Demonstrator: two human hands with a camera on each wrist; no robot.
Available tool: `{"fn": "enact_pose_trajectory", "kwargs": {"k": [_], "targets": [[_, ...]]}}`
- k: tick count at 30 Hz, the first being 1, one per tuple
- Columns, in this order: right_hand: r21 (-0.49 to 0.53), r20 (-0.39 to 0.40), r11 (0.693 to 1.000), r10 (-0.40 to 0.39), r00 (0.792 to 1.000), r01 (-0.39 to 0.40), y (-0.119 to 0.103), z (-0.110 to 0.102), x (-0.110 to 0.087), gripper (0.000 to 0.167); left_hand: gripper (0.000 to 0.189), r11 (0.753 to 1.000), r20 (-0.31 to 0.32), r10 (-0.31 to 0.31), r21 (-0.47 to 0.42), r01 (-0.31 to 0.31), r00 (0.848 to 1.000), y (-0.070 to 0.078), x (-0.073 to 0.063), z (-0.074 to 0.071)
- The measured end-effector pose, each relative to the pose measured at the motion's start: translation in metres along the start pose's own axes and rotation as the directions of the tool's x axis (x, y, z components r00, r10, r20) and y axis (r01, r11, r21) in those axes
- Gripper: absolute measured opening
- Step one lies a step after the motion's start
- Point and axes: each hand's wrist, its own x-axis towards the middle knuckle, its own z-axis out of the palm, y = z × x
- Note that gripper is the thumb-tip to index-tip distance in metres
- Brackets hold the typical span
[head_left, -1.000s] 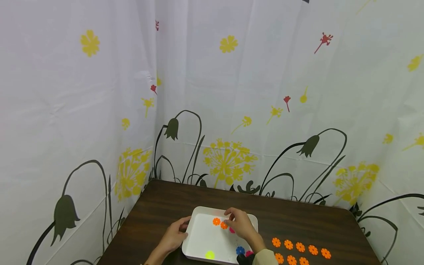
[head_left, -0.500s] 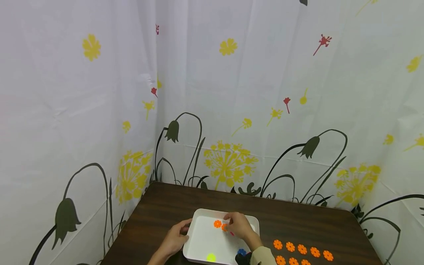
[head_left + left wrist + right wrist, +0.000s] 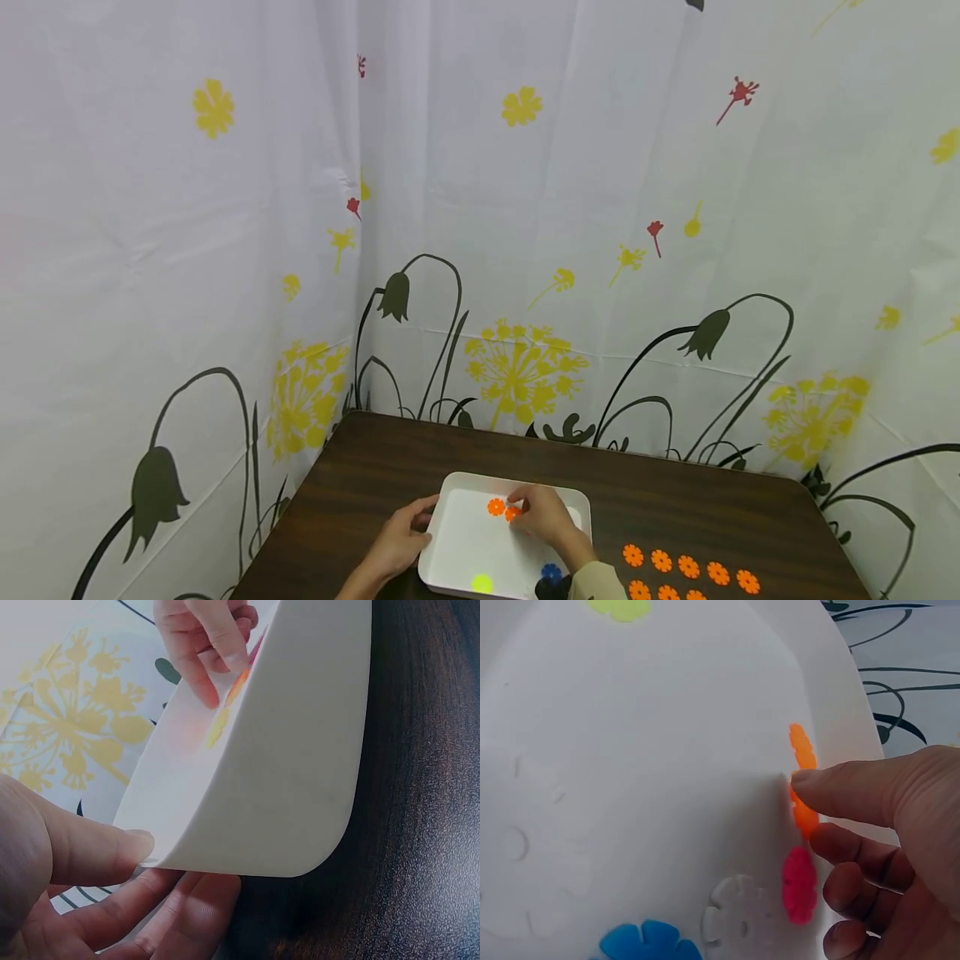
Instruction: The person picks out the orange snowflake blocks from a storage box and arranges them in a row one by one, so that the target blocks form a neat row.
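My left hand (image 3: 397,537) grips the left side of a white tray (image 3: 472,546), thumb on the rim and fingers curled against the outside in the left wrist view. Over the tray's far right part, my right hand (image 3: 545,518) pinches an orange flower-shaped notched disc (image 3: 805,814), its thumb overlapping the disc's edge. A second orange disc (image 3: 496,507) lies just left of it by the far wall. Close to the right fingers, a pink disc (image 3: 800,885) shows in the right wrist view; the hand hides it in the head view.
Inside the tray are also a yellow-green disc (image 3: 482,583), a blue disc (image 3: 551,572) and a white disc (image 3: 742,922). Several orange discs (image 3: 688,567) lie in rows on the dark wooden table (image 3: 397,450) to the right. A flower-printed curtain (image 3: 420,192) hangs behind.
The right hand stays at the same orange disc, shifting slightly so that the pink disc beside it becomes hidden in the head view. The left hand keeps its hold on the tray.
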Motion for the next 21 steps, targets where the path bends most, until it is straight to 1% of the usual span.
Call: {"fn": "enact_pose_trajectory", "kwargs": {"k": [5,13,18,21], "targets": [[-0.027,-0.007,1.0,-0.004,1.0,0.004,0.0016,0.0017,-0.0028,0.027,0.063,1.0,0.015,0.008,-0.026,-0.007,1.0,0.0024,0.0002,0.0013],[-0.044,-0.017,0.999,0.011,1.0,-0.012,-0.0012,0.0007,-0.0052,0.025,0.063,0.999,0.027,0.019,-0.033,-0.018,0.999,0.0039,0.0005,0.0015],[-0.128,-0.051,0.992,-0.013,0.999,0.006,-0.0019,0.0053,-0.0049,0.031,0.063,1.0,0.018,0.01,-0.023,-0.009,1.0,0.0023,-0.0001,0.001],[-0.169,-0.071,0.985,-0.044,0.997,0.031,-0.0018,0.008,-0.0049,0.034,0.063,1.0,0.007,0.005,-0.019,-0.005,1.0,0.001,-0.0004,0.0012]]}}
